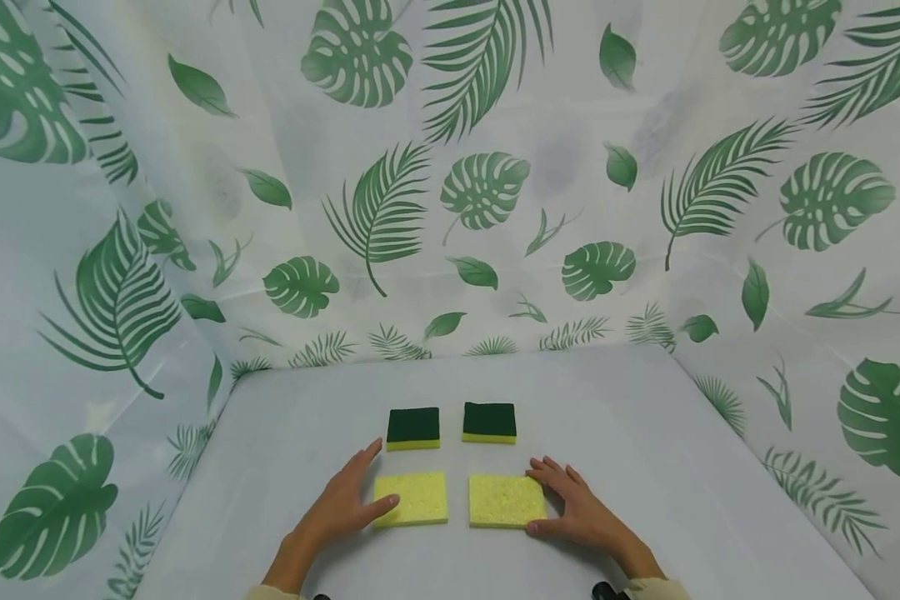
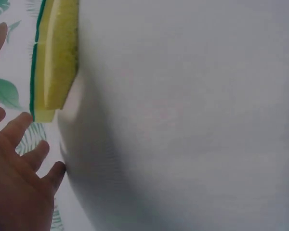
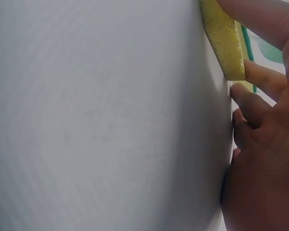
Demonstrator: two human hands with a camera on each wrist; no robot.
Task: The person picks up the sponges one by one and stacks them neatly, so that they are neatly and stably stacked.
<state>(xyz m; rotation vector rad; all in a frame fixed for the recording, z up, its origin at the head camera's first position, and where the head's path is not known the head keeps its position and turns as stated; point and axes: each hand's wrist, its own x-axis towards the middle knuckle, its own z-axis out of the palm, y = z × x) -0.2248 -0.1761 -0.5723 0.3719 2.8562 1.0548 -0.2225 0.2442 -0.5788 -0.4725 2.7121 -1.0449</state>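
Note:
Two sponges lie yellow side up on the white table in the head view. My left hand (image 1: 341,500) is at the left yellow sponge (image 1: 420,500), its thumb over the left edge and its fingers stretched forward. Around the right end of the right yellow sponge (image 1: 500,501) is my right hand (image 1: 581,512), thumb at the near edge and index finger at the far corner. The right wrist view shows that thumb and fingers close around the sponge (image 3: 224,41); firm contact is unclear. In the left wrist view, the left fingers spread apart near a sponge (image 2: 62,53).
Behind them lie two more sponges, the left one (image 1: 413,427) and the right one (image 1: 489,422), dark green scouring side up. White cloth walls (image 1: 540,275) with green leaf prints enclose the white table (image 1: 285,433) at the back and both sides.

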